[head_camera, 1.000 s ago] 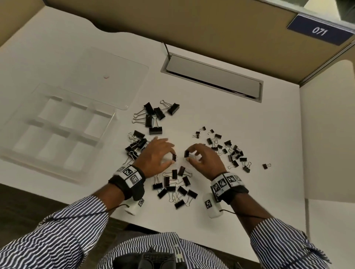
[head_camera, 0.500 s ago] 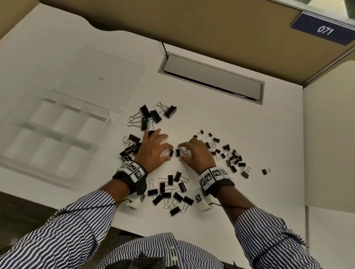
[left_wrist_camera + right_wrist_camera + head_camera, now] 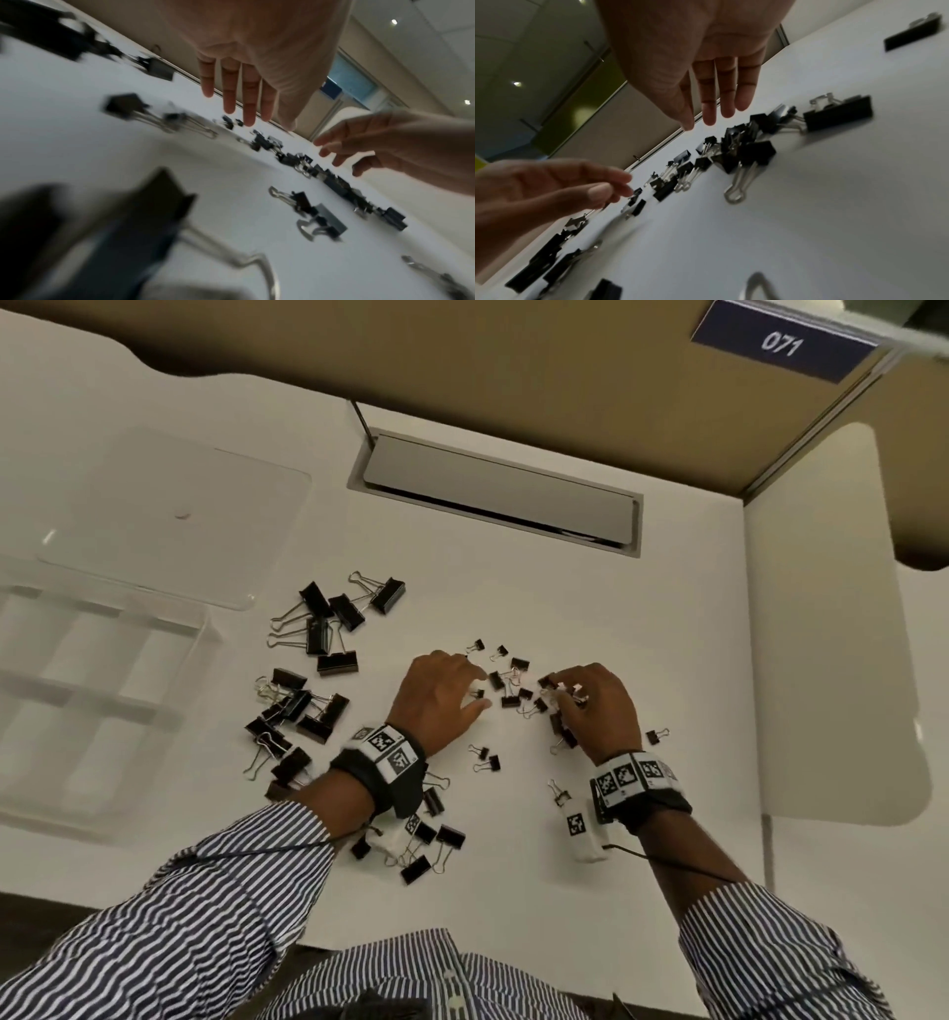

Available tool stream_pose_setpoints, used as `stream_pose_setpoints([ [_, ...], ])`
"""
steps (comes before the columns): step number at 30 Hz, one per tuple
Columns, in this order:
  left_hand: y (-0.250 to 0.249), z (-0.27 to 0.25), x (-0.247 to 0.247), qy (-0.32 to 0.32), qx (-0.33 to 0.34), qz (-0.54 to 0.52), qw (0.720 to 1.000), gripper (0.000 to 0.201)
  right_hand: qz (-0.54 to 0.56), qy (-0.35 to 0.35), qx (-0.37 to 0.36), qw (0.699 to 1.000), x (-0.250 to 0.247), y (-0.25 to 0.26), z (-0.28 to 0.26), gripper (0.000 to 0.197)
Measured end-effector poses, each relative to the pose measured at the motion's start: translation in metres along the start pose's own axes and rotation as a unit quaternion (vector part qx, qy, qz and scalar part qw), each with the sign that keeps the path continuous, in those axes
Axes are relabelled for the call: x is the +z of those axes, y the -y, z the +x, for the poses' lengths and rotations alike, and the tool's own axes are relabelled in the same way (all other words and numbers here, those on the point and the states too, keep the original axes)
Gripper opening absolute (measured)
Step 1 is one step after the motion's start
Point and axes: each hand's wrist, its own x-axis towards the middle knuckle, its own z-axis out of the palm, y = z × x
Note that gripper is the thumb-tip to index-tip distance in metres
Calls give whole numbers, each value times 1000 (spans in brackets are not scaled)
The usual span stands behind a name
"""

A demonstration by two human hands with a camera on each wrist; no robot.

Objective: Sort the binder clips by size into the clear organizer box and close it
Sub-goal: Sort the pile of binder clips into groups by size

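A white desk [image 3: 513, 588] carries everything. At its left edge the clear organizer box [image 3: 77, 690] lies open, its compartments holding no clips that can be seen, and its clear lid [image 3: 174, 516] lies flat just beyond it. Large binder clips [image 3: 334, 621] sit in a loose group right of the box, with a further pile [image 3: 292, 711] nearer the person. More clips [image 3: 426, 850] lie under the left wrist. The smallest clips [image 3: 511, 683] are scattered between the two hands.

The left hand [image 3: 441, 698] hovers palm down over the small clips; the left wrist view shows its fingers [image 3: 246, 97] straight and holding nothing. The right hand [image 3: 595, 706] is spread over the right part of the small cluster, its fingers [image 3: 721, 95] extended in the right wrist view and gripping nothing there.

Half a second ago both hands met at the middle, fingertips on one small clip; now they are apart and further right, among the small clips.
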Motion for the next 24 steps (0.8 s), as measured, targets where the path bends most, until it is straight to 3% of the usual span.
stream_pose_setpoints([
  [5, -12, 29, 19, 41, -46, 64, 996, 29, -28, 32, -11, 999, 0, 5, 14, 23],
  [11, -15, 38, 13, 38, -36, 123, 991, 17, -81, 101, -48, 990, 14, 24, 42, 40],
  [16, -16, 41, 14, 53, -32, 99, 993, 33, -113, 68, -39, 991, 17, 31, 48, 32],
  [21, -28, 54, 21, 86, -34, 148, 985, 27, -120, 60, -61, 989, 19, 29, 53, 39],
  [24, -30, 54, 20, 85, -42, 144, 985, 23, -137, 60, -59, 987, 22, 29, 55, 34],
])
